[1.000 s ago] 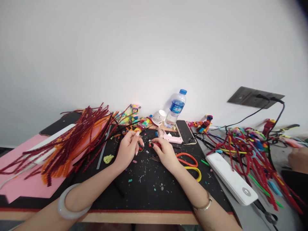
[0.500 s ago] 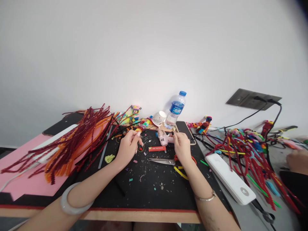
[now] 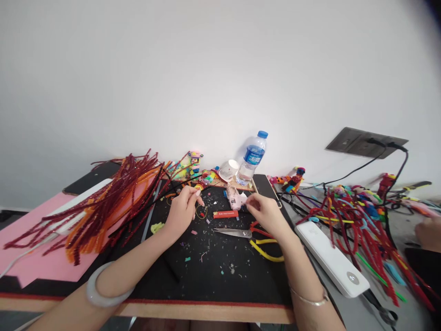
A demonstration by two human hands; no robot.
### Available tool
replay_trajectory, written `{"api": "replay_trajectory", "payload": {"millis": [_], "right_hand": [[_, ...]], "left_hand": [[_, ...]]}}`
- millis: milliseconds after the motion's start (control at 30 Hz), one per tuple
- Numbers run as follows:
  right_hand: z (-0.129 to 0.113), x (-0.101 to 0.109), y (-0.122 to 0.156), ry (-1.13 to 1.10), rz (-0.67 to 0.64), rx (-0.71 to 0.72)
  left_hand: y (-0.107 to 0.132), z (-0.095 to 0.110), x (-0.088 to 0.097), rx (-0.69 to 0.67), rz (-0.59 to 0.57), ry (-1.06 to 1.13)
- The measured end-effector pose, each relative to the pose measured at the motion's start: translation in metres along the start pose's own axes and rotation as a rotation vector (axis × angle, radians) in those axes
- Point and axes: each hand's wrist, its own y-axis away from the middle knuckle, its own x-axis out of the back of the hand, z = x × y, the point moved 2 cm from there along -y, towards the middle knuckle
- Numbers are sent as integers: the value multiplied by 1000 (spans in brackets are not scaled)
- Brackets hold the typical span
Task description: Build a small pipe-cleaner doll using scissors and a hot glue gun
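Note:
My left hand (image 3: 184, 209) is closed in a pinch on a small yellow and red pipe-cleaner piece (image 3: 199, 186), held just above the black mat (image 3: 213, 266). My right hand (image 3: 265, 212) is curled at the handle end of a pink glue gun (image 3: 235, 196), fingers closed on it. Between the hands, a red lighter (image 3: 225, 214) lies on the mat. Scissors (image 3: 233, 232) with red and yellow handles lie just below my right wrist.
A heap of dark red and orange pipe cleaners (image 3: 110, 204) covers the left side, over a pink sheet (image 3: 31, 257). At the back stand a water bottle (image 3: 252, 158), cup (image 3: 228, 169) and phone (image 3: 266, 187). A white power bank (image 3: 332, 259), tangled pipe cleaners (image 3: 358, 220) and another person's hand (image 3: 429, 232) fill the right.
My right hand laid the red lighter on the mat and moved back and right to the glue gun. The scissors are now uncovered. My left hand stayed put.

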Motion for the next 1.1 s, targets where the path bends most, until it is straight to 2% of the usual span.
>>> {"api": "replay_trajectory", "payload": {"millis": [67, 100, 200, 300, 433, 500, 667, 767, 900, 1000, 1100], "right_hand": [[3, 8, 16, 63, -190, -66], [5, 10, 25, 101, -239, -90], [11, 10, 46, 233, -290, -171], [13, 4, 57, 329, -298, -185], [11, 0, 66, 315, -403, -207], [10, -1, 70, 321, -390, -224], [10, -4, 80, 339, -225, -314], [5, -3, 85, 174, -194, -409], [-6, -4, 91, -310, -266, -558], [-12, -6, 92, -560, -258, -527], [-13, -9, 92, -620, -263, -532]], "left_hand": [[0, -1, 0, -7, -2, -11], [0, -1, 0, -11, -4, -16], [0, -2, 0, -19, -10, -13], [1, -2, 0, -25, -11, -5], [1, -3, 1, -58, -15, -36], [1, -3, 1, -72, -19, -58], [2, -1, 3, -92, -17, -97], [3, -1, 3, -120, -33, -140], [6, -1, 1, -175, -92, -204], [10, 2, 0, -191, -128, -241], [14, 7, 0, -187, -160, -247]]}}
